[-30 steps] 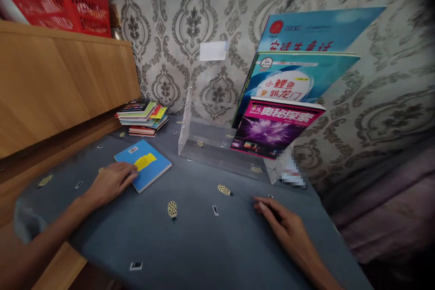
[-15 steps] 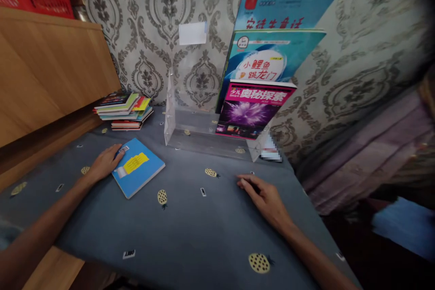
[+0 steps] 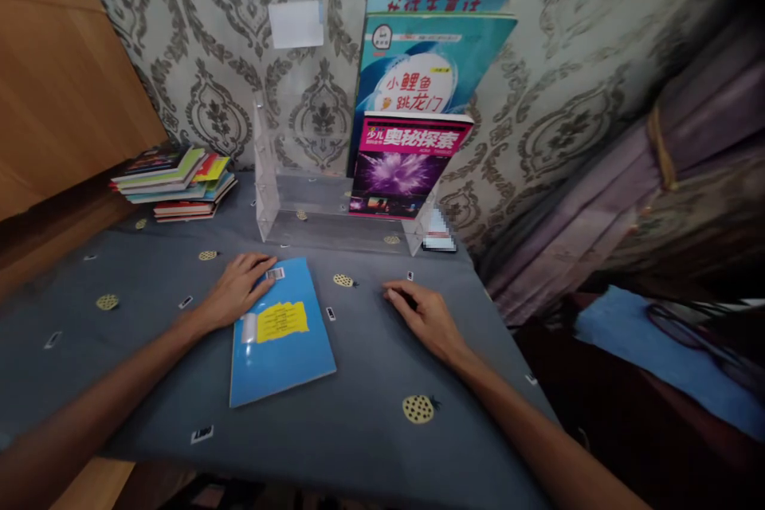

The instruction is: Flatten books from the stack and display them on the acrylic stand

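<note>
Head view: left hand (image 3: 236,295) rests on blue book (image 3: 280,347); magazine (image 3: 402,167) reads 奥秘探索.

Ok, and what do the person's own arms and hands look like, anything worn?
Both are bare. The left hand and right hand show no gloves or rings, and no sleeve, watch or band appears anywhere up to the picture's edge.

Both bare forearms extend forward from the lower corners, converging slightly. The left hand (image 3: 239,293) lies palm down, fingers flat and a little spread, gripping nothing. The right hand (image 3: 425,317) lies palm down, fingers loosely curled, pointing leftward, likewise empty.
</note>
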`<action>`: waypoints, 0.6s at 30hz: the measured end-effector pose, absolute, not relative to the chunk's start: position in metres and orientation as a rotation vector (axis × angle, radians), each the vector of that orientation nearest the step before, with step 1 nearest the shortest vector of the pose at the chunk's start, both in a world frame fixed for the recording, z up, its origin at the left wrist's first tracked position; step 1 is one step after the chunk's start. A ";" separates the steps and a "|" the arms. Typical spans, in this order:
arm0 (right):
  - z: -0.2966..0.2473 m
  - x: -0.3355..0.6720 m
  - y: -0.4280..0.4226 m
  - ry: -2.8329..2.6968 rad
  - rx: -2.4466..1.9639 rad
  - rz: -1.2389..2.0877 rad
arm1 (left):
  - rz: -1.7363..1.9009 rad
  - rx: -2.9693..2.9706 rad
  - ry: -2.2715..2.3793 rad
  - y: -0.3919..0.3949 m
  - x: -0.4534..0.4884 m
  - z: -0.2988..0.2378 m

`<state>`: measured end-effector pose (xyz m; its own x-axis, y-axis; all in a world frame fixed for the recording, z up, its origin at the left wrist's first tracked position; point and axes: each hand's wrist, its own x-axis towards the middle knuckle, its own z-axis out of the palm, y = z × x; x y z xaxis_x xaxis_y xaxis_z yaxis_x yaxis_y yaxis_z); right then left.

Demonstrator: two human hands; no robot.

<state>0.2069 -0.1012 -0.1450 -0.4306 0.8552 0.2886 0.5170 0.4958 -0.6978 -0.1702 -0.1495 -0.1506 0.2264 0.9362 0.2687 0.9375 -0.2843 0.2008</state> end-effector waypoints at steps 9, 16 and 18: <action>-0.143 0.200 -0.104 -2.233 -0.931 0.452 | -0.647 -2.642 -1.578 -0.110 -0.083 -0.155; -0.138 0.159 -0.109 -2.441 -0.735 0.367 | -0.701 -2.575 -1.426 -0.110 -0.064 -0.149; -0.136 0.145 -0.111 -2.517 -0.723 0.352 | -0.694 -2.578 -1.416 -0.113 -0.066 -0.147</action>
<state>0.1453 -0.1106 -0.1365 -0.7373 0.5533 0.3876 0.4258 0.8260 -0.3693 -0.0660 -0.1132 -0.1474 0.4573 0.7693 0.4462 0.8239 -0.5554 0.1130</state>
